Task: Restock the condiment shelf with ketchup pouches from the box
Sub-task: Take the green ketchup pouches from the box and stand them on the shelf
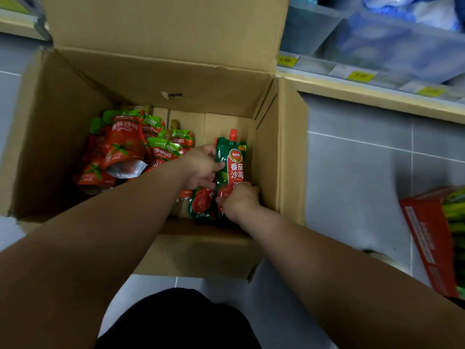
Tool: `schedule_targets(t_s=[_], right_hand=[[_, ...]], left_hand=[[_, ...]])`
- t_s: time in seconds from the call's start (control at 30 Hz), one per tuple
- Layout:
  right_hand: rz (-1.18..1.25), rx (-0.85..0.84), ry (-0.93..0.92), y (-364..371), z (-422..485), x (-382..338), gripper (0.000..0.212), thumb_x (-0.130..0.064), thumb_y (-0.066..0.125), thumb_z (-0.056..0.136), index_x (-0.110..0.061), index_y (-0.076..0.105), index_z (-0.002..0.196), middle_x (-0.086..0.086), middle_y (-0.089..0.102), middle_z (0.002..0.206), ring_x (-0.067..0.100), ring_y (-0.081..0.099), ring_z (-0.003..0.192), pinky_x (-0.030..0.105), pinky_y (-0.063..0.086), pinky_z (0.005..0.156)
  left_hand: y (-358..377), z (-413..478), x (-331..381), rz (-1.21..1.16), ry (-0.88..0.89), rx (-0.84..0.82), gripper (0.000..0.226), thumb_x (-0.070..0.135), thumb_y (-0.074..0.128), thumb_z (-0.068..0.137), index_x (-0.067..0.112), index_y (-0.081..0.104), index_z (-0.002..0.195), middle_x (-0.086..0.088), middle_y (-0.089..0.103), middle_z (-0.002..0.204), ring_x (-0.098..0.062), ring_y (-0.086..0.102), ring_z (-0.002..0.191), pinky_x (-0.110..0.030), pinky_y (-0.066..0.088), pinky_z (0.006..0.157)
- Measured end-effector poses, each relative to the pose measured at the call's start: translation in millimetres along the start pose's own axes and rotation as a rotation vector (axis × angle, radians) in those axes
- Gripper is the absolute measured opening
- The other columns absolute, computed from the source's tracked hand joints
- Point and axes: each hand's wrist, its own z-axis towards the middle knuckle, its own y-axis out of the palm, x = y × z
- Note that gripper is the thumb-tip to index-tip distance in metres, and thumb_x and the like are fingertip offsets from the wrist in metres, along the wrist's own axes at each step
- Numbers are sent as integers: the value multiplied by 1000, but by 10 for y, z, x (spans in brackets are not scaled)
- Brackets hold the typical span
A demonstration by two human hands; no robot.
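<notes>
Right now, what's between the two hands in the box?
Head view: a red-capped green pouch. The left hand grips its side and the right hand grips its lower end.

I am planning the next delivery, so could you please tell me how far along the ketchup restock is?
Done: the box is open, with bare bottom showing. In hand: the left hand and right hand grip a green pouch inside it. Left: a heap of red pouches to shelve.

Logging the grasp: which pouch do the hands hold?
The dark-green pouch showing its red cap, by the box's right wall; the red pouches lie piled left.
</notes>
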Motion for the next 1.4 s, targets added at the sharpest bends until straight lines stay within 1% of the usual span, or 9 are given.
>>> schedule_targets(t_s=[0.2,0.4,0.53,0.73,0.9,1.03,1.13,1.27,1.4], right_hand=[[42,-96,-117,-99,-127,18,92,-36,84,63,-12,35,137,11,32,140,29,40,127,42,38,108],[164,-158,-265,-343,-279,-60,88,-36,84,62,-17,37,135,6,41,136,27,46,123,44,42,103],[334,-248,-305,-649,-443,-145,88,-28,83,65,-14,35,137,5,55,130,20,54,111,31,46,85],[457,-287,-329,-1348,-656,-229,89,-16,85,62,-7,38,137,10,58,128,21,57,108,29,49,85],[603,-206,-409,-2077,-834,-207,73,-5,83,64,-3,48,128,12,65,119,19,64,91,25,52,72],[706,-98,-531,-2645,-930,-108,52,1,81,63,-4,56,109,9,67,101,10,64,75,14,52,53],[742,-16,-604,-3050,-943,1,53,4,80,64,-3,56,110,9,67,100,12,65,77,17,53,60],[789,97,-706,-3666,-882,201,39,10,74,67,-15,56,90,7,66,97,15,64,80,24,55,71],[824,257,-755,-4250,-803,413,44,8,73,70,-13,56,105,8,65,104,21,64,91,34,54,79]], left_hand=[[-214,-286,-81,-133,73,-44,17,6,53,92,19,54,103,-4,65,107,-23,66,96,-41,56,75],[-336,-600,63,-216,140,48,17,9,53,92,24,56,100,-5,65,107,-23,66,97,-42,56,78],[-344,-857,283,-292,185,85,17,9,53,92,22,57,102,-4,66,105,-21,68,93,-36,56,66],[-97,-1259,850,-332,295,97,13,10,53,92,22,56,95,-1,68,99,-18,68,91,-32,56,57],[296,-1493,1446,-334,420,65,20,17,61,88,22,58,107,-1,70,106,-17,70,94,-36,59,69],[742,-1605,1913,-291,513,75,28,25,70,81,22,56,105,1,70,100,-12,71,84,-27,58,64],[1101,-1652,2260,-221,591,53,18,22,69,82,22,61,98,0,70,98,-10,72,77,-24,57,57],[1621,-1683,2767,-142,725,99,8,21,67,84,26,63,88,4,71,90,-8,71,75,-19,54,52],[2178,-1675,3218,-112,867,101,13,17,65,86,30,63,84,6,69,84,-8,69,79,-24,56,59]])
